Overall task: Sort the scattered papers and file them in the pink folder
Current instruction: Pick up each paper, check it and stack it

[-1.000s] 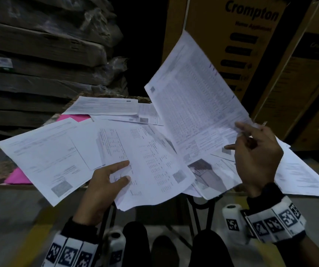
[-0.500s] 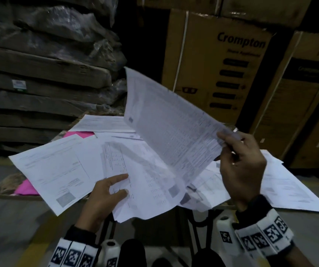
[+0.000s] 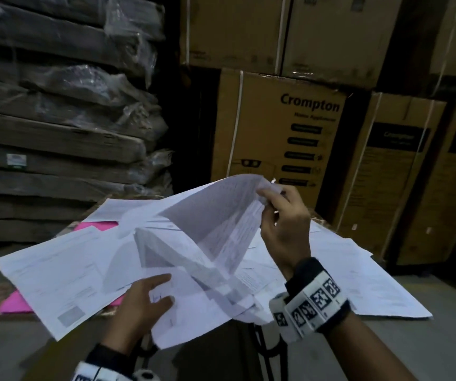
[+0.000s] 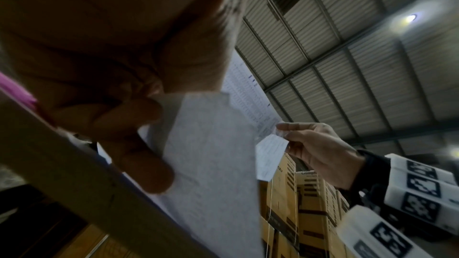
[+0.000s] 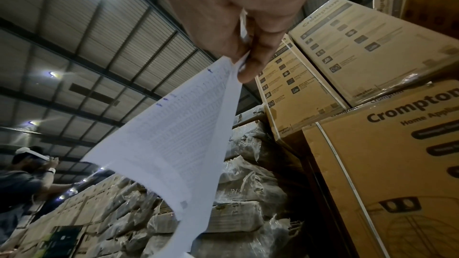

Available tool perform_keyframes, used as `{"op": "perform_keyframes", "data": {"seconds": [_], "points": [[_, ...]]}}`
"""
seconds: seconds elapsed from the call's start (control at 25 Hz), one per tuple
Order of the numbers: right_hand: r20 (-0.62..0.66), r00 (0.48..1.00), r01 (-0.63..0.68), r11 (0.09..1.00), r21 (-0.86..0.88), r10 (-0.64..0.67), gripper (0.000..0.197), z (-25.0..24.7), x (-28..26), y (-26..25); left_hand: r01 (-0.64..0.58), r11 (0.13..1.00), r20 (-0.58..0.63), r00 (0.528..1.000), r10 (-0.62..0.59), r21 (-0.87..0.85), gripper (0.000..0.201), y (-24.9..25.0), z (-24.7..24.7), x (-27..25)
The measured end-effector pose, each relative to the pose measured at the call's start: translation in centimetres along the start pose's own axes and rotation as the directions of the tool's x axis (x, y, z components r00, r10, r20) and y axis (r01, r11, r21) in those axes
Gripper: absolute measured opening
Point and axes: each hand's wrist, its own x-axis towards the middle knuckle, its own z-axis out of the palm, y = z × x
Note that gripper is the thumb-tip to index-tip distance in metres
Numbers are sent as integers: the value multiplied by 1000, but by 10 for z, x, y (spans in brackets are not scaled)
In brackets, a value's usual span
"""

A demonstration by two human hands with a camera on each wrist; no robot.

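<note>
Since a second ago the right hand (image 3: 284, 224) has swung its sheet (image 3: 215, 215) down from upright, so it now arches low over the pile (image 3: 83, 270). Thumb and fingertips (image 5: 246, 74) pinch that sheet by one corner, at the level of the box (image 3: 276, 127) print behind. The left hand (image 3: 141, 306) grips the near edge of the gathered papers, thumb on top and fingers curled beneath, as the left wrist view shows.

To land it well, I judge the right hand should lower the pinched corner toward the left thumb, let the sheet flatten edge on edge, then slide the thumb over it. A corner pinch leaves the far end floppy, so a slow lay-down should stop it folding under.

More papers lie fanned over the table (image 4: 74, 174), several overhanging its near edge and liable to slip if nudged. Only parts of the folder (image 3: 97, 225) show, pink, under them at the left. Boxes and wrapped stacks (image 3: 56, 105) stand close behind; free room is above and toward the person.
</note>
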Motion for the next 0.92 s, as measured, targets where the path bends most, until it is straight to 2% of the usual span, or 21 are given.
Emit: {"op": "perform_keyframes", "data": {"seconds": [0.08,0.12,0.16,0.24,0.32,0.48,0.6,0.8,0.92], "points": [[58,992,-118,993,24,116,31,5,3,3,-28,999,-10,1000,27,-34,39,3,2,-3],[115,965,-239,970,35,234,30,6,1,7,-10,997,-6,1000,10,-70,36,4,3,-5],[185,911,-380,924,37,368,30,6,-6,11,8,995,-9,1000,-9,-101,35,5,3,-6],[306,748,-616,787,-9,589,30,3,-31,20,35,992,-12,999,-37,-124,38,-1,4,-6],[356,610,-749,662,-33,708,30,-2,-60,26,60,987,-10,998,-62,-147,46,-5,3,-6],[385,450,-869,494,-18,806,27,-6,-112,28,117,971,-22,992,-124,-207,57,2,2,-8],[407,384,-910,414,14,829,22,-6,-132,16,98,971,-37,993,-109,-217,62,-1,5,-10],[529,313,-950,258,178,789,24,-5,-126,-8,121,938,2,992,-127,-323,56,3,3,-11],[611,312,-949,276,154,727,23,-6,-122,-11,114,929,0,993,-122,-352,57,1,2,-12]]}}
